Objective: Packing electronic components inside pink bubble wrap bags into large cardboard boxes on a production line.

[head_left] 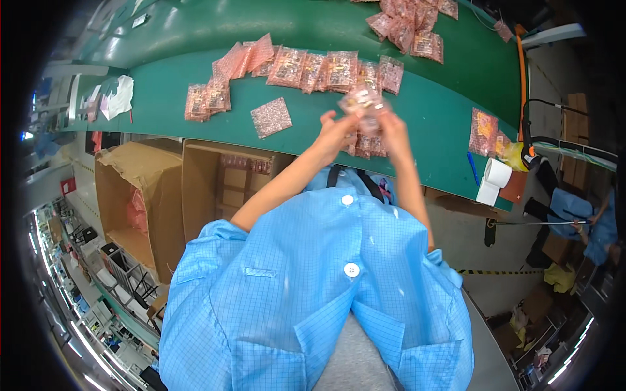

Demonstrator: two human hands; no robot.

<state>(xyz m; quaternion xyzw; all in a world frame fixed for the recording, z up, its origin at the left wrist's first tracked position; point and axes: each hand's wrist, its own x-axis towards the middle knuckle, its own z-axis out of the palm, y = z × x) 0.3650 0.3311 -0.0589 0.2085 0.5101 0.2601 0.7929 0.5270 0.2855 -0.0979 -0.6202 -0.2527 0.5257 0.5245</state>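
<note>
Above the near edge of the green table, both my hands hold a pink bubble-wrap bag [365,109] with what looks like a circuit board inside; it is smeared by motion. My left hand [334,133] grips its left side, fingers closed with the thumb up. On the right side my right hand [393,129] is closed on it, also blurred. Just below, more pink bags [368,146] lie at the table edge, partly hidden by my hands. A row of similar filled bags [287,67] runs along behind. One flat, paler bubble-wrap bag [271,118] rests apart to the left.
A heap of pink bags [407,26] lies at the far right on the green conveyor belt [313,26]. Right of me are a label roll [497,174], a blue pen [473,168] and another bag [483,131]. Two cardboard boxes [171,215] stand below the table at left.
</note>
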